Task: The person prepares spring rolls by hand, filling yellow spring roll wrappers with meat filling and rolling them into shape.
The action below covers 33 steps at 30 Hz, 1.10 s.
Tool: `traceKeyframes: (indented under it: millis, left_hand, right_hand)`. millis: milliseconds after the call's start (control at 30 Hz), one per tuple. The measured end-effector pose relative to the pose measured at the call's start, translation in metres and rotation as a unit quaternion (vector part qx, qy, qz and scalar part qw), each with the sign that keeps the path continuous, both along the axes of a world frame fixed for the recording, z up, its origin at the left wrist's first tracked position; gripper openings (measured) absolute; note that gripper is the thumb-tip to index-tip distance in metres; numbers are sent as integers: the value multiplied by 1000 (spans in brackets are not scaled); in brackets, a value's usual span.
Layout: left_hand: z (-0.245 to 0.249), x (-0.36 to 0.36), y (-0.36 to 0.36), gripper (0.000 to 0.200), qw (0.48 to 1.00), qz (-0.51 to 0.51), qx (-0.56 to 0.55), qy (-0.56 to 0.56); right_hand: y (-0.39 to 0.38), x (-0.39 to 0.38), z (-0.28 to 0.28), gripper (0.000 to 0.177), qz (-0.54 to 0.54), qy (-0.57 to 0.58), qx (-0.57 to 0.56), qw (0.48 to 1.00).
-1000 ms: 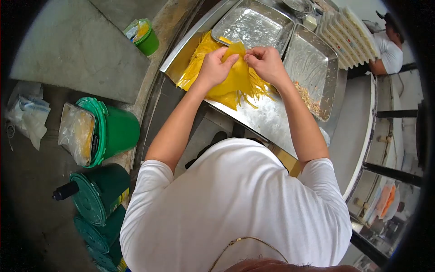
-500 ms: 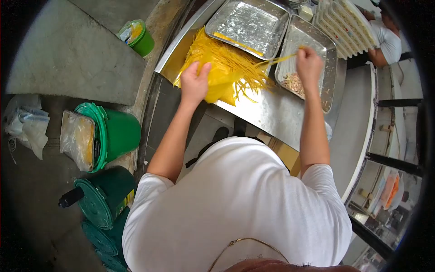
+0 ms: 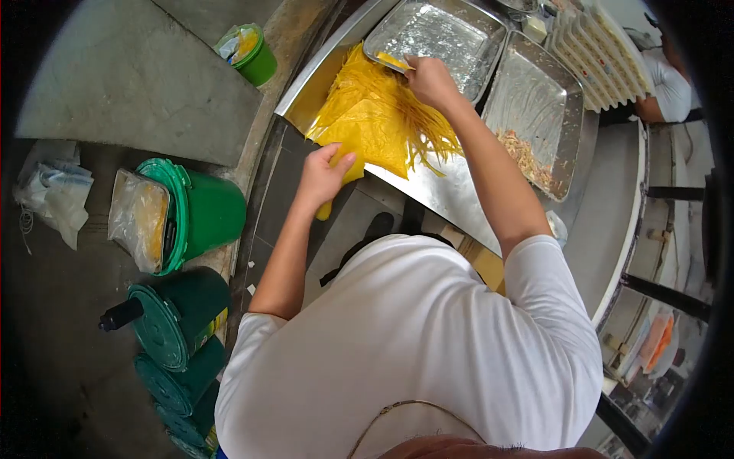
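Note:
A wide pile of yellow sheets and thin strips (image 3: pixel 375 122) lies on the steel table (image 3: pixel 436 180). My left hand (image 3: pixel 323 177) is closed on a piece of yellow sheet (image 3: pixel 352 153) that hangs past the table's near edge. My right hand (image 3: pixel 430 80) is at the near corner of an empty, shiny metal tray (image 3: pixel 440 38), its fingers pinched beside a bit of yellow; what they hold is too small to make out. To the right stands a second metal tray (image 3: pixel 531 96) with shredded filling (image 3: pixel 524 157) at its near end.
Stacked white trays (image 3: pixel 600 53) stand at the back right, beside a co-worker's white sleeve (image 3: pixel 674 88). Green buckets (image 3: pixel 210 214) and lidded dark green bins (image 3: pixel 164 333) line the left. A small green bucket (image 3: pixel 264 65) is farther back.
My right hand has moved left from over the filling tray to the empty tray's corner; the stretched yellow strips no longer show in it. My left hand has come down toward me with a yellow sheet.

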<state>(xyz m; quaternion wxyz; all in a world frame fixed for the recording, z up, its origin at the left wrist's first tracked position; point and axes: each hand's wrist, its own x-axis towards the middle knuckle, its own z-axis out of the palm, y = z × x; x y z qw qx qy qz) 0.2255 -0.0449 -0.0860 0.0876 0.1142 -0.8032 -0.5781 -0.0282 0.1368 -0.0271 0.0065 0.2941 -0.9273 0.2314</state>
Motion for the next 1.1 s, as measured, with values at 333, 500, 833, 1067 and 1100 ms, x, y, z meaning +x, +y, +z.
traceKeyframes:
  millis: [333,500,833,1067,1100]
  left_hand:
    - [15,-67,20,31,970,-56,235,-18]
    - [-52,-104,-30,29,940,-205,84,-258]
    - [-60,-124,-16,24,977,-98,-103,-158]
    - [-59,-121,-24,31,980,7,-171,-99]
    - [-63,-121,-25,32,971,24,-233,-50]
  right_hand:
    - [63,127,-39,18,29,-478,-187,858]
    - [87,116,-104,16,-158,-394,-301,854]
    - [91,130,-119,11,-222,-301,-156,914]
    - [131,146,-130,14,-321,-247,-219,888]
    - [146,149,-132,15,-325,-243,-223,886]
